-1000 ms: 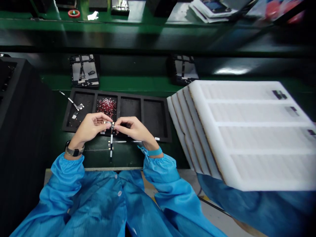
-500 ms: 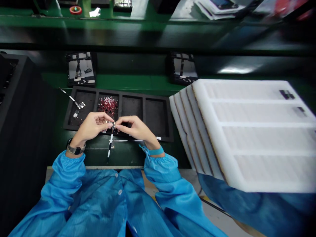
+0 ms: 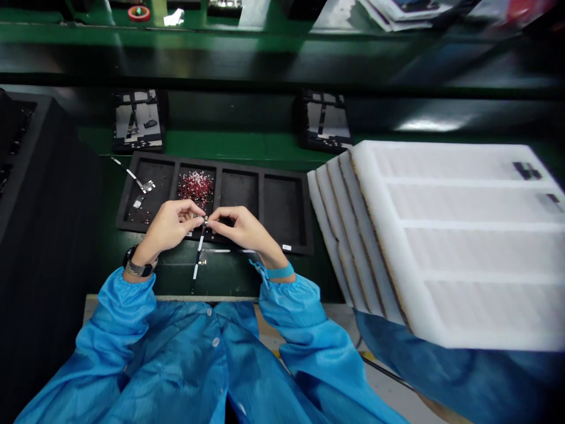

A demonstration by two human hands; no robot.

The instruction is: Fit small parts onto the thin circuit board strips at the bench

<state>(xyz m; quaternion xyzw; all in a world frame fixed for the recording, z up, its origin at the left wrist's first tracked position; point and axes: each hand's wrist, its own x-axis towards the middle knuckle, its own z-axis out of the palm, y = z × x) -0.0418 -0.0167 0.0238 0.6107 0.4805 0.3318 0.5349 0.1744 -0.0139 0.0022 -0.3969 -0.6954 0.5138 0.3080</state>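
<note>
My left hand (image 3: 174, 222) and my right hand (image 3: 241, 228) meet over the front edge of a black foam tray (image 3: 261, 206). Both pinch the small connector end of a flex cable (image 3: 200, 244), whose thin strip with white patches hangs down toward me. The fingertips partly hide that end. Just beyond them, a heap of tiny red and silver pieces (image 3: 196, 187) fills one tray compartment. In the leftmost compartment lie another flex cable (image 3: 148, 186) and a small white-topped part (image 3: 138, 202). A further strip (image 3: 216, 251) rests on the green bench below my right hand.
A stack of white foam trays (image 3: 477, 247) rises at the right, beside the black tray. Tall black foam (image 3: 53, 194) stands at the left. Two stacks of dark framed parts (image 3: 136, 121) (image 3: 325, 121) sit behind. A shelf above holds a red tape roll (image 3: 139, 13).
My hands stay pinched together on the flex cable, with only slight finger movement. The view has shifted a little, so the trays appear slightly displaced.
</note>
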